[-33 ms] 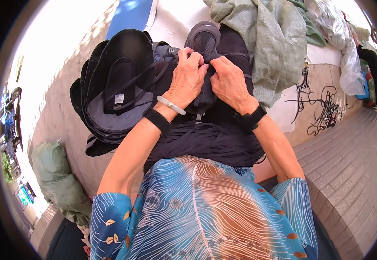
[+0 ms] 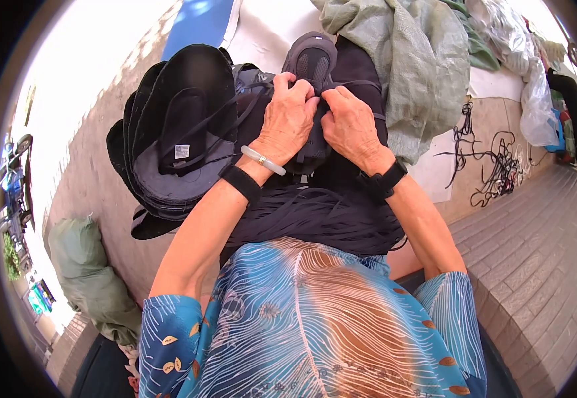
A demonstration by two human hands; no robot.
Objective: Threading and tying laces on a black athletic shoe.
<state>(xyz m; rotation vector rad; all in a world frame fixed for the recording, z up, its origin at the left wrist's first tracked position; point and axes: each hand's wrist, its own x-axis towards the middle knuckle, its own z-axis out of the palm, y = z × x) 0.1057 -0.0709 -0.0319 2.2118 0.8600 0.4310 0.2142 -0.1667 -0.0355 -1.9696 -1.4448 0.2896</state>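
Well off to the left of the grey shoe, a bulging green sack sits on the ground. Between that sack and the shoe, close by the shoe, stands a nested stack of black sole-shaped pieces, the front one bearing a small white tag. The person's left hand, a white bracelet at its wrist, is at the shoe's left side, fingers bent and tips drawn together over the lacing. The shoe itself lies toe away from the person, between both hands, with a heap of dark laces nearer the body. The right hand meets the shoe's right side, thumb and forefinger close together; what either hand clamps is hidden, so the grip cannot be told. Right of the shoe drapes a grey-green sheet; farther right, tangled black cords lie on the ground.
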